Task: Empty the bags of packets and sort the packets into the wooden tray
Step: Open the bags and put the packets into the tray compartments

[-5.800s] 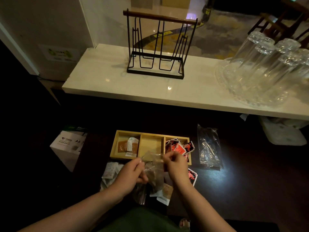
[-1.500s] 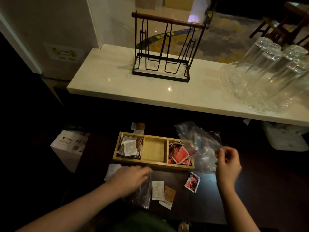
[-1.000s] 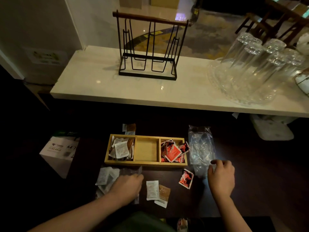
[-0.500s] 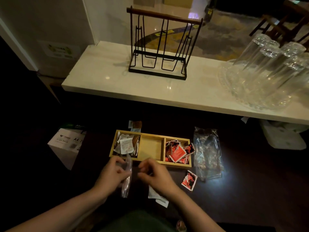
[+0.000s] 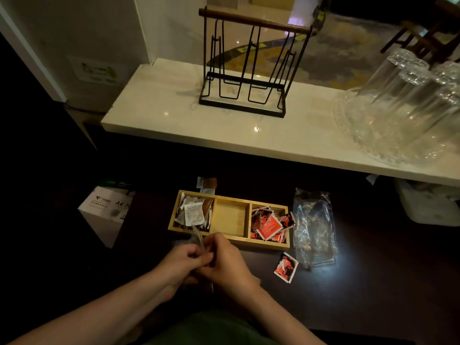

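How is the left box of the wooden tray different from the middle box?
The left compartment is piled with white and brown packets; the middle compartment shows only bare wood. The left one sits at the wooden tray's end; the middle one lies between two others. Both are pale wood and open on top.

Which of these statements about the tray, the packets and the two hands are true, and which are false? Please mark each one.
1. The middle compartment of the wooden tray holds no packets. True.
2. The red packets fill the left compartment. False: they are in the right one; the left holds white and brown packets.
3. One red packet lies on the dark table outside the tray. True.
4. The empty plastic bag lies left of the tray. False: it lies to its right.
5. The left hand and right hand together hold a clear plastic bag. True.
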`<state>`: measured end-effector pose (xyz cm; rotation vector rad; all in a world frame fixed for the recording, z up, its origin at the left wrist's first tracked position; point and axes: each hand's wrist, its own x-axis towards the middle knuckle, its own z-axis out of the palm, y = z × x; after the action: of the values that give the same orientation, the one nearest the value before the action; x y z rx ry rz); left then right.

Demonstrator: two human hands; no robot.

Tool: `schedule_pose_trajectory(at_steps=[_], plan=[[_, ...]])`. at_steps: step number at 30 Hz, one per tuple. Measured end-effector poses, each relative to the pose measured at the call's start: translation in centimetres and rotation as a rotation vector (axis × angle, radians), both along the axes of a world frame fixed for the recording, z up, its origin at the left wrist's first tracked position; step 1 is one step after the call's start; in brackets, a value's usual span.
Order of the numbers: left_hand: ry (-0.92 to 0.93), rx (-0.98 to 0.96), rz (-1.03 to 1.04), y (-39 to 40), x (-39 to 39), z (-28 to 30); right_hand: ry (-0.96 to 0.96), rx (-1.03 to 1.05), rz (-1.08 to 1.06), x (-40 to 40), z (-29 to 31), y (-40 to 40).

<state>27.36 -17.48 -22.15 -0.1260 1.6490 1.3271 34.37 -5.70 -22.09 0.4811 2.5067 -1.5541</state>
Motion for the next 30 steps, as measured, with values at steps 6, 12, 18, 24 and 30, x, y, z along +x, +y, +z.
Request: schedule_pose_trajectory(at_steps=[6,12,18,24,30], plan=[[-0.096,0.057,0.003,0.2,-0.5,0.4,-0.021,-0.134,-0.069,0.7,0.4,1.8],[-0.104,0.073,0.009,0.6,-0.3,0.3,-0.079,-0.172,-0.169,1.2,-0.6,2.3],[0.009,0.073,-0.064,0.8,-0.2,0.2,-0.03,-0.013,-0.14,1.2,-0.6,1.8],[0.161,0.049,-0.06,1.2,0.4,0.3,0.032,0.056,-0.086,0.8,-0.2,1.7],[0.264,-0.007,-0.111,1.2,0.6,0.4,0.036,0.167,-0.082,0.9,-0.4,2.0]])
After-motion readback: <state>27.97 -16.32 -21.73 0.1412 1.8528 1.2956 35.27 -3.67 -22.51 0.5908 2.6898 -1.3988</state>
